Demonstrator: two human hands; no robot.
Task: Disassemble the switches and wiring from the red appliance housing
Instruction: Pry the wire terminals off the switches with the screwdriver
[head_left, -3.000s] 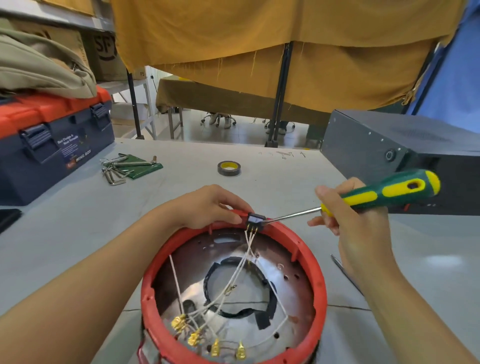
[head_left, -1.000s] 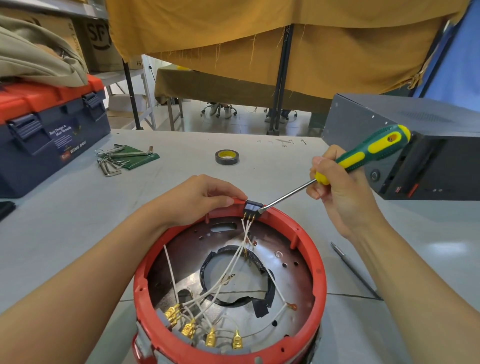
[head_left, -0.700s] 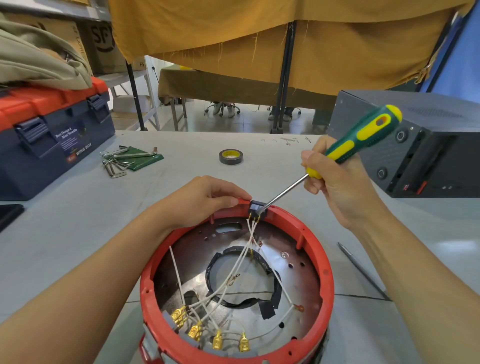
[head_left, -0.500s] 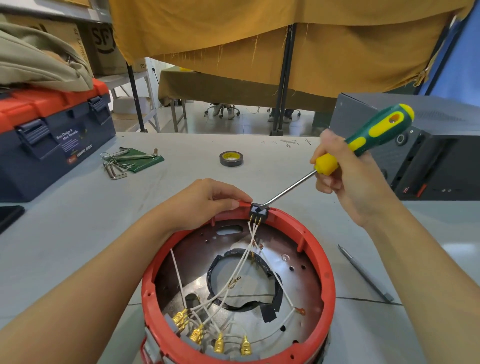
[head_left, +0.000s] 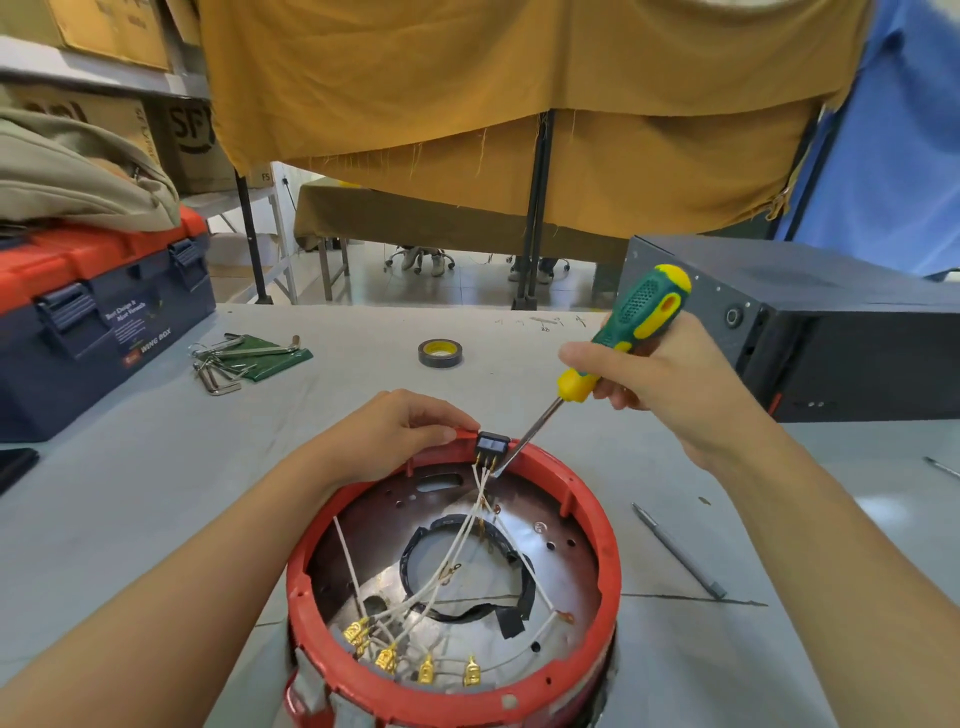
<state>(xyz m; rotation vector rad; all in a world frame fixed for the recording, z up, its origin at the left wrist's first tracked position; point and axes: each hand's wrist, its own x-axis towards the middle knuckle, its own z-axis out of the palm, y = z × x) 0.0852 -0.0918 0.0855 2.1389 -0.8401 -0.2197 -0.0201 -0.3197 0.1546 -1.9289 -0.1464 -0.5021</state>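
The round red appliance housing (head_left: 602, 535) lies open side up on the table in front of me. A small black switch (head_left: 491, 445) sits on its far rim, with white wires (head_left: 457, 545) running down to brass terminals (head_left: 387, 657) at the near wall. My left hand (head_left: 400, 428) grips the far rim just left of the switch. My right hand (head_left: 660, 379) holds a green and yellow screwdriver (head_left: 631, 327); its tip touches the wire terminals right under the switch.
A blue and red toolbox (head_left: 98, 322) stands at the left, with hex keys (head_left: 223, 364) beside it. A roll of tape (head_left: 440, 353) lies behind the housing. A dark metal case (head_left: 841, 332) fills the right. A thin metal tool (head_left: 680, 551) lies right of the housing.
My right hand has tilted the screwdriver more upright and shifted its tip from the switch's right side down to the terminals beneath it. The left hand keeps its hold on the rim.
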